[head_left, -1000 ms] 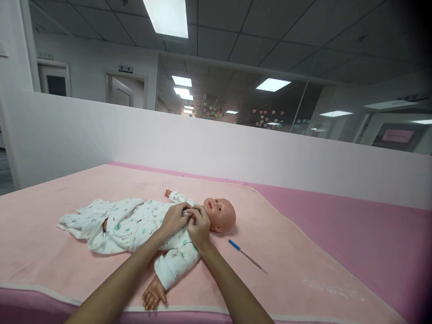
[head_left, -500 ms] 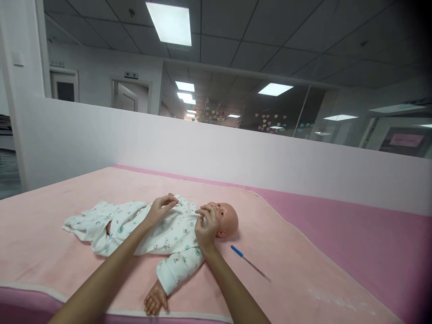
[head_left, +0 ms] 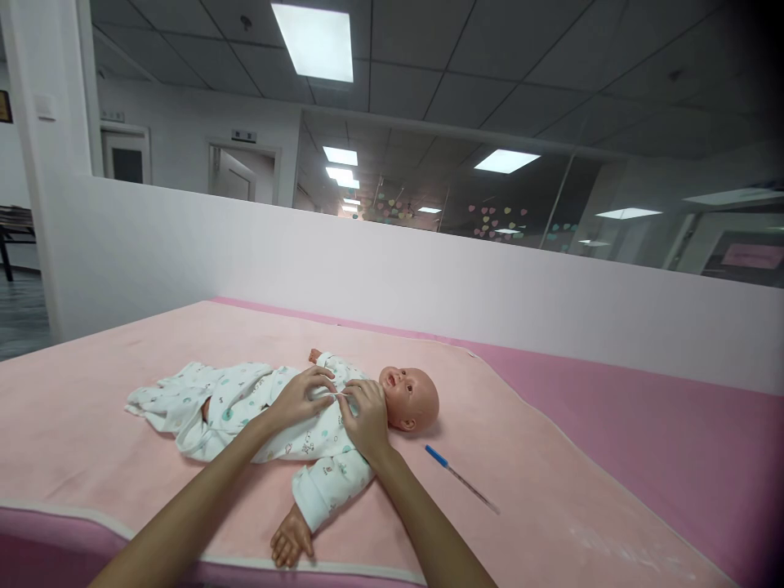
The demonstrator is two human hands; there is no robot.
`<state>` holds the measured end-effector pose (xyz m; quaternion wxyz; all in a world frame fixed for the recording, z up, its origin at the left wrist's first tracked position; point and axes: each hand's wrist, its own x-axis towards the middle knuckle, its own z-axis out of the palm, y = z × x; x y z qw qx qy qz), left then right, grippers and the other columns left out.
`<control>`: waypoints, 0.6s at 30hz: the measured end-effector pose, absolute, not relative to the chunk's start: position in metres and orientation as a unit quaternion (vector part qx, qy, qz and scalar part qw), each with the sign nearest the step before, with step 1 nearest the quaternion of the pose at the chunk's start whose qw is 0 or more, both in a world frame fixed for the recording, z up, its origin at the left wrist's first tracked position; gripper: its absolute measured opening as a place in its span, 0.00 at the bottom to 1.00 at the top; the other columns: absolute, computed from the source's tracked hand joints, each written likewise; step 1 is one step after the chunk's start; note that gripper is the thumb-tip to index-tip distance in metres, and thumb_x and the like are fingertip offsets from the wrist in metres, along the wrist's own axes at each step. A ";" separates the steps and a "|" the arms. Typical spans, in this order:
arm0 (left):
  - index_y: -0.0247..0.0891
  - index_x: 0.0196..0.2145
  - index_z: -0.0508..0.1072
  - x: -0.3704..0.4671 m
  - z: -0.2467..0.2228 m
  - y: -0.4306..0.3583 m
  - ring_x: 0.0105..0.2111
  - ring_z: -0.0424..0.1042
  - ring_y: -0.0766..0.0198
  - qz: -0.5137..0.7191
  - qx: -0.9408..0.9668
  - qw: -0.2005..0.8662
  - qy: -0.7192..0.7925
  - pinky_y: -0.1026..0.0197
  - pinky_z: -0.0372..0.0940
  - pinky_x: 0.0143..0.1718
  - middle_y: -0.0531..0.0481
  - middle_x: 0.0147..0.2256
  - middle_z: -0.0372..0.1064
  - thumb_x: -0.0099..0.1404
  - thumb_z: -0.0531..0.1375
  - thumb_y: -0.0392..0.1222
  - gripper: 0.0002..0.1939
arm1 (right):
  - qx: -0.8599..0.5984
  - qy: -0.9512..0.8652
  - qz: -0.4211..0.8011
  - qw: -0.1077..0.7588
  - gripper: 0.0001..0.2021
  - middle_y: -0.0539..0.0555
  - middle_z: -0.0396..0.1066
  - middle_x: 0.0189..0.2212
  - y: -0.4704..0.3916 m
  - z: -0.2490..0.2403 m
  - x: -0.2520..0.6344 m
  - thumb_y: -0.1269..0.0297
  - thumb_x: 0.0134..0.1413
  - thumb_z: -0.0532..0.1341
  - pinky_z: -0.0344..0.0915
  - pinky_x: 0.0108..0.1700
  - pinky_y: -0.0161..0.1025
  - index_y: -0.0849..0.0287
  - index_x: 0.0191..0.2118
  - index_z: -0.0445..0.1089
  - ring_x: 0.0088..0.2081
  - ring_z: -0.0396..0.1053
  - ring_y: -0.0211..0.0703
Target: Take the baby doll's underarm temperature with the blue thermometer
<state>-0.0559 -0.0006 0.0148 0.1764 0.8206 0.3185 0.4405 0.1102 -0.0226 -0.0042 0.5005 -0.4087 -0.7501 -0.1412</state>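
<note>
A baby doll (head_left: 412,400) lies on its back, its head to the right, dressed in a white printed baby outfit (head_left: 324,483). My left hand (head_left: 305,395) rests over the doll's chest, thumb and fingers pinched on the front of the outfit. Close against it, my right hand (head_left: 366,415) pinches the same front just below the chin. A small white bit of cloth shows between the fingertips; whether it is a tie or an edge I cannot tell. To the right of the doll lies a thin glass thermometer (head_left: 461,478) with a blue end.
The doll lies on a pale pink cover (head_left: 551,506) spread over a darker pink mat (head_left: 674,408). A low white wall (head_left: 429,269) with glass above it runs along the back. The cover's pale edge passes under the doll's near hand.
My right hand has come down from beside the doll's face to its chest. My left hand has moved slightly right, and the fingertips of both now meet at the outfit's front.
</note>
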 end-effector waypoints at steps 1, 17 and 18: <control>0.40 0.32 0.74 -0.056 0.014 0.000 0.45 0.65 0.59 0.442 0.820 0.178 0.317 0.59 0.58 0.49 0.47 0.42 0.66 0.56 0.58 0.42 0.07 | -0.410 -0.749 -0.140 0.502 0.04 0.52 0.68 0.30 -0.023 -0.004 0.110 0.68 0.53 0.56 0.56 0.40 0.39 0.58 0.29 0.66 0.35 0.62 0.41; 0.39 0.34 0.72 -0.052 0.016 -0.003 0.41 0.66 0.61 0.452 0.810 0.217 0.304 0.59 0.60 0.45 0.48 0.38 0.69 0.59 0.55 0.45 0.10 | -0.437 -0.718 -0.134 0.525 0.07 0.52 0.67 0.27 -0.020 -0.010 0.109 0.68 0.56 0.52 0.57 0.40 0.39 0.58 0.29 0.64 0.33 0.62 0.41; 0.39 0.34 0.72 -0.052 0.016 -0.003 0.42 0.66 0.61 0.452 0.810 0.221 0.302 0.59 0.60 0.46 0.48 0.38 0.68 0.59 0.55 0.44 0.09 | -0.438 -0.717 -0.133 0.526 0.07 0.52 0.67 0.27 -0.020 -0.011 0.109 0.68 0.56 0.52 0.57 0.39 0.39 0.58 0.29 0.64 0.33 0.62 0.41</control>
